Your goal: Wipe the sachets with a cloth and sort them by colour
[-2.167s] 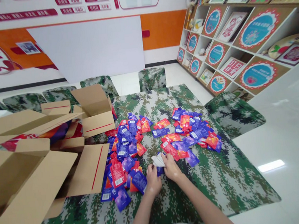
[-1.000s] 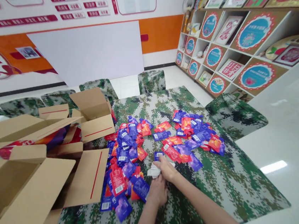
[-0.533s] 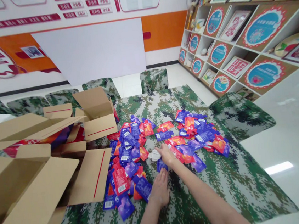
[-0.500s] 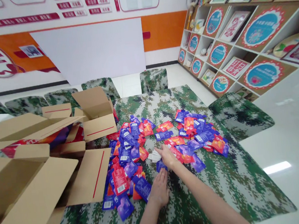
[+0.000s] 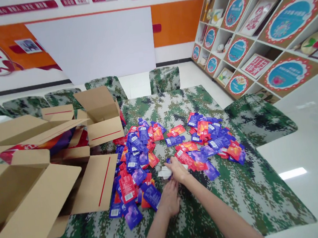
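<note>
My right hand (image 5: 179, 170) is closed on a crumpled white cloth or tissue (image 5: 164, 172), which sticks out on both sides of the fingers. Beneath it lies a small blue-purple pouch (image 5: 168, 160), mostly covered by the cloth and my hands. My left hand (image 5: 170, 198) is just below, its fingers together and pinning the pouch's near end; the fingertips are partly hidden by the right hand. To the left is a heap of red and blue pouches (image 5: 133, 157), and a second heap of pouches (image 5: 216, 140) lies to the right.
Opened cardboard boxes (image 5: 98, 186) crowd the left side, flaps spread. A camouflage cloth covers the table (image 5: 214, 211). Camouflage-covered chairs (image 5: 164, 79) stand along the far side, another chair (image 5: 261, 119) at the right. Shelves (image 5: 251, 48) line the right wall.
My right hand has moved slightly down and closer to my left hand, with the cloth now over the pouch and showing on both sides. The view has tilted down a little.
</note>
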Available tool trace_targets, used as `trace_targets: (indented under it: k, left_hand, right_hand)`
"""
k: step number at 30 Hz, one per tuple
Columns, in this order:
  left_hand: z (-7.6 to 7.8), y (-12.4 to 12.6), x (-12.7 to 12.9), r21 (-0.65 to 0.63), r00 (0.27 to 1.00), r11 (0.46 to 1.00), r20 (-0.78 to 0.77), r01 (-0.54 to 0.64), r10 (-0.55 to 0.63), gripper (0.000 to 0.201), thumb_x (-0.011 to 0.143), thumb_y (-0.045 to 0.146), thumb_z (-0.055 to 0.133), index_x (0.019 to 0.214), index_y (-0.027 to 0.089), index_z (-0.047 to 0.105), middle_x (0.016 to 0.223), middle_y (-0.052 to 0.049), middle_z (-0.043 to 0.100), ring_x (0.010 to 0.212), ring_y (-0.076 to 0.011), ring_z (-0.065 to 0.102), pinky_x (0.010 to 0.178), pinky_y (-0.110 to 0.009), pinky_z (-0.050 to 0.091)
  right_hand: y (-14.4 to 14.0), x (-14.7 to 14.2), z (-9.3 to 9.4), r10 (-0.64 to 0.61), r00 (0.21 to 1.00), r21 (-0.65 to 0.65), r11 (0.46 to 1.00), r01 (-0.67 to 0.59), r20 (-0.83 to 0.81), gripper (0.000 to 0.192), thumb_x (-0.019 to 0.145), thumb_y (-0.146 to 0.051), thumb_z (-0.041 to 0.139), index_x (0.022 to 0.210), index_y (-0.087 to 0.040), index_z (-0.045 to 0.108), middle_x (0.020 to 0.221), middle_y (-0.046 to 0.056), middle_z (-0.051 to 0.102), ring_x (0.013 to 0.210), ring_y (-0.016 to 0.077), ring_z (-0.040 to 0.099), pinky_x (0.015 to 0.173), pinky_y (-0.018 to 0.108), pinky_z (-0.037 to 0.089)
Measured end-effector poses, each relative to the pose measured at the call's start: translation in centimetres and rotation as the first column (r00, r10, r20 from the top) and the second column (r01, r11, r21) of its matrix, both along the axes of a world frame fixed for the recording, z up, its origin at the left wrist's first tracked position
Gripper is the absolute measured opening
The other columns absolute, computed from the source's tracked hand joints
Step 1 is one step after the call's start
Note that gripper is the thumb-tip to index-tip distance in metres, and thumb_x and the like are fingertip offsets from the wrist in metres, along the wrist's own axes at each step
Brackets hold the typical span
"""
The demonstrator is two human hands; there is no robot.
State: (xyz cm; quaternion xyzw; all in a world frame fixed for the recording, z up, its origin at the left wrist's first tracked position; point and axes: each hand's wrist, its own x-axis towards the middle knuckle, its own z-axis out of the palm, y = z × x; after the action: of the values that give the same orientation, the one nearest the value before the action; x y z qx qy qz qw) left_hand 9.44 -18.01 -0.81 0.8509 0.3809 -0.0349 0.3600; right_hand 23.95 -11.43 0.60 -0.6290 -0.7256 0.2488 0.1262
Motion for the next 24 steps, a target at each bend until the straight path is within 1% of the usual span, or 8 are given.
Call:
trace_targets:
  k: [4, 10, 15, 18, 20, 21, 23, 24]
  left_hand:
    - [0.0, 0.1, -0.2, 0.026, 0.999, 0.999, 0.028, 0.021, -0.022, 0.079, 0.076, 0.03, 0.047, 0.143, 0.012, 0.012, 0.151, -0.004, 0.0, 0.137, -0.0228, -0.002, 0.112, -0.036, 0.005]
    - [0.2, -0.1, -0.1, 0.03, 0.999, 0.999, 0.0, 0.036, -0.036, 0.081, 0.074, 0.03, 0.047, 0.144, 0.012, 0.009, 0.151, -0.002, -0.005, 0.137, -0.0225, -0.006, 0.112, -0.036, 0.004]
    - [0.1, -0.1, 0.2, 0.006, 0.996, 0.999, -0.074, 0.054, -0.054, 0.084, 0.072, 0.028, 0.048, 0.144, 0.01, 0.008, 0.151, -0.006, -0.002, 0.137, -0.0237, -0.005, 0.111, -0.037, 0.005]
    - [0.6, 0.3, 0.2, 0.007, 0.998, 1.0, -0.052, 0.021, -0.021, 0.085, 0.067, 0.023, 0.053, 0.143, 0.013, 0.015, 0.15, -0.007, 0.008, 0.137, -0.0241, 0.004, 0.111, -0.035, 0.009]
    - [0.9, 0.7, 0.2, 0.04, 0.997, 0.996, -0.006, -0.077, 0.078, 0.079, 0.067, 0.017, 0.051, 0.141, 0.019, 0.022, 0.149, -0.006, 0.015, 0.136, -0.0234, 0.011, 0.111, -0.035, 0.011]
    - [1.0, 1.0, 0.2, 0.056, 0.987, 0.986, 0.017, -0.158, 0.157, 0.077, 0.068, 0.015, 0.05, 0.14, 0.021, 0.024, 0.148, -0.005, 0.018, 0.135, -0.023, 0.013, 0.11, -0.035, 0.013]
    - [0.8, 1.7, 0.4, 0.04, 0.933, 0.933, 0.06, -0.357, 0.355, 0.076, 0.069, 0.012, 0.05, 0.14, 0.019, 0.024, 0.144, -0.009, 0.023, 0.134, -0.0236, 0.018, 0.109, -0.035, 0.016]
    - [0.4, 2.2, 0.5, -0.014, 0.876, 0.88, 0.086, -0.475, 0.475, 0.076, 0.069, 0.011, 0.051, 0.139, 0.015, 0.024, 0.141, -0.012, 0.026, 0.132, -0.0238, 0.022, 0.109, -0.033, 0.018]
  right_hand:
    - [2.9, 0.7, -0.4, -0.025, 0.998, 0.008, 1.0, 0.024, 0.063, 0.044, 0.081, -0.007, 0.043, 0.12, -0.022, 0.056, 0.099, 0.009, 0.047, 0.093, 0.0207, 0.04, 0.079, 0.029, 0.032]
    - [4.8, 0.9, -0.7, -0.095, 0.99, -0.002, 0.995, 0.096, 0.106, 0.043, 0.081, -0.006, 0.04, 0.116, -0.021, 0.059, 0.099, 0.01, 0.047, 0.094, 0.0221, 0.04, 0.081, 0.029, 0.031]
    - [3.7, 1.2, 0.6, -0.165, 0.986, 0.016, 0.986, 0.165, 0.014, 0.05, 0.077, -0.006, 0.041, 0.123, -0.022, 0.055, 0.099, 0.01, 0.051, 0.093, 0.0207, 0.044, 0.083, 0.028, 0.034]
    - [1.4, 2.0, 0.7, -0.257, 0.955, 0.011, 0.965, 0.262, -0.146, 0.061, 0.07, -0.004, 0.041, 0.128, -0.019, 0.05, 0.101, 0.009, 0.056, 0.095, 0.0203, 0.048, 0.085, 0.028, 0.037]
    - [-0.7, 2.4, 0.4, -0.319, 0.888, -0.05, 0.946, 0.321, -0.332, 0.064, 0.063, -0.005, 0.041, 0.125, -0.017, 0.053, 0.105, 0.009, 0.06, 0.099, 0.0214, 0.05, 0.088, 0.03, 0.038]
    - [-1.8, 2.5, 0.2, -0.35, 0.833, -0.1, 0.934, 0.342, -0.427, 0.064, 0.06, -0.007, 0.042, 0.122, -0.016, 0.055, 0.107, 0.008, 0.062, 0.1, 0.0222, 0.052, 0.089, 0.031, 0.039]
    - [-3.9, 2.3, -0.3, -0.445, 0.676, -0.229, 0.892, 0.389, -0.587, 0.06, 0.058, -0.011, 0.043, 0.115, -0.016, 0.06, 0.104, 0.006, 0.066, 0.096, 0.0235, 0.056, 0.085, 0.033, 0.043]
    - [-4.8, 2.0, -0.5, -0.507, 0.586, -0.302, 0.857, 0.416, -0.632, 0.057, 0.057, -0.013, 0.044, 0.111, -0.016, 0.063, 0.1, 0.005, 0.067, 0.091, 0.0237, 0.058, 0.081, 0.032, 0.045]
